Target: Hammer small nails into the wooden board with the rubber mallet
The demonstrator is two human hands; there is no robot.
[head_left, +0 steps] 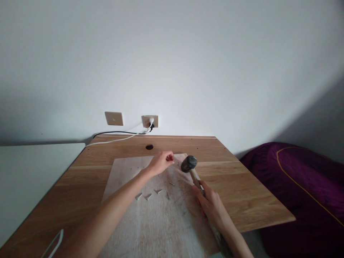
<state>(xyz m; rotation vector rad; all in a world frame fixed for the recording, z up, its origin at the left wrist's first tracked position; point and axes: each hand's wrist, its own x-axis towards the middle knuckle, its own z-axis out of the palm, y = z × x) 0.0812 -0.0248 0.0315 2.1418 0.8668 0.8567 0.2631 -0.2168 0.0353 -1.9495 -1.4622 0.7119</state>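
My right hand [211,202] is wrapped round the wooden handle of a mallet [189,164] with a black head. The head is raised over the right far part of a pale wooden board [150,225]. Left of it, my left hand [162,162] is closed in a pinch above the board's far part; anything between its fingertips is too small to make out. A tiny upright fastener [178,163] appears between my left fingertips and the mallet head. Several small metal screws or nails lie loose on the board, among them one fastener [148,196] near my left forearm.
The board lies on a wooden table [258,197] with a round cable hole [149,147]. Cables run along its back edge to a wall socket [150,121]. A white surface [34,179] adjoins on the left; a purple beanbag-like thing [301,179] stands at right.
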